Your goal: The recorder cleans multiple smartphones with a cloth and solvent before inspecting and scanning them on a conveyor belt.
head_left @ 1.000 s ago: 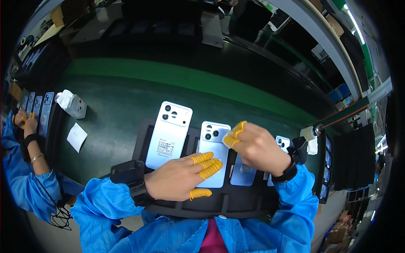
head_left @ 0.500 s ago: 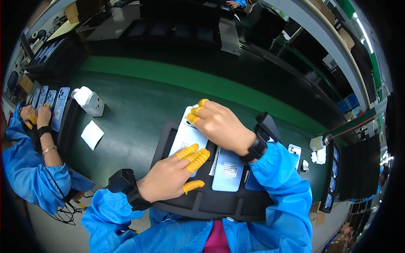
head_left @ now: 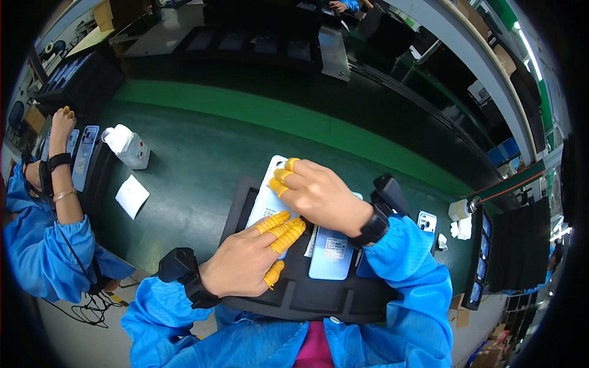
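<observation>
A light-blue phone (head_left: 268, 197) lies back up on the black foam tray (head_left: 291, 299), its camera end away from me. Across its lower part rests my left hand (head_left: 239, 260), fingers stretched out flat and the thumb bent in beside the phone's near end. My right hand (head_left: 328, 199) is over the upper part near the camera bump, fingers curled together against the back; anything inside them is hidden. Both hands wear yellow finger cots. A second light-blue phone (head_left: 331, 260) with a white label sits to the right in the tray, its top under my right wrist.
A white bottle (head_left: 130, 150) and a folded white wipe (head_left: 132, 197) are on the green table at left. Beyond them a co-worker's hand (head_left: 63, 126) reaches over phones. Another phone (head_left: 426, 221), crumpled wipes (head_left: 463, 228) and a small bottle (head_left: 459, 210) stand at right.
My right hand has slid slightly toward me along the phone, uncovering more of its camera end. My left thumb has drawn in. The co-worker's hand has moved farther away.
</observation>
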Available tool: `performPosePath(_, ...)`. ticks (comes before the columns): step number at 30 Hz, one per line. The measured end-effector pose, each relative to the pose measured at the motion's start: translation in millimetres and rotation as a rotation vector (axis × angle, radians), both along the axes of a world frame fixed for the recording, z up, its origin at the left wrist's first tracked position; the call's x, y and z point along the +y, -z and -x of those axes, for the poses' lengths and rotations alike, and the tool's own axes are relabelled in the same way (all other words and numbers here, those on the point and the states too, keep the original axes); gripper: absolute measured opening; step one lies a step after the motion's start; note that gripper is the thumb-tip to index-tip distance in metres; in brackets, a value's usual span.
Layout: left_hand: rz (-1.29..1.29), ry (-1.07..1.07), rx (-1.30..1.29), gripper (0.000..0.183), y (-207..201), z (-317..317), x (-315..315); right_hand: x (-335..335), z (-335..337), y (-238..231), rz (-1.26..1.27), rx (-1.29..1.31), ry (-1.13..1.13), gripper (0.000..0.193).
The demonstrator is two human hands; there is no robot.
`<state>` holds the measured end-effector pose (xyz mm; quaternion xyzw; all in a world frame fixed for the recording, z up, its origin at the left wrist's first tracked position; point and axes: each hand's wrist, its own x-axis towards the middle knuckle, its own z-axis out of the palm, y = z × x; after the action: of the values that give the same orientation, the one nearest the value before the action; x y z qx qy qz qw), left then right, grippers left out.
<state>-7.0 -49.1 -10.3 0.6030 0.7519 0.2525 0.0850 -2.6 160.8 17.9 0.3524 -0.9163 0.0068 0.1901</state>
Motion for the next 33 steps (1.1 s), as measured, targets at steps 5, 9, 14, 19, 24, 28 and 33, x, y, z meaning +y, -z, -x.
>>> performPosePath(5,-0.025,0.014,-0.04,0.061,-2,1,3,40,-42,-28,-0.027,-0.084,0.164,0.011)
performPosePath(9,-0.05,0.045,-0.014,0.062,-2,2,8,99,-91,-97,0.031,-0.191,0.469,0.024)
performPosePath(14,0.043,-0.071,-0.05,0.065,-6,0,3,172,-110,-209,0.05,0.648,0.758,0.023)
performPosePath(19,-0.012,-0.074,-0.015,0.062,-2,-2,3,311,-94,-289,-0.188,0.656,1.0,0.026)
performPosePath(24,-0.011,-0.09,-0.013,0.06,-3,-5,4,343,-85,-288,-0.113,0.247,1.221,0.037)
performPosePath(28,-0.028,-0.111,-0.036,0.058,-4,-5,7,294,-123,-265,0.074,0.419,1.043,0.052)
performPosePath(33,-0.076,-0.119,0.089,0.056,1,-4,3,193,-174,-110,0.06,0.218,1.058,0.04)
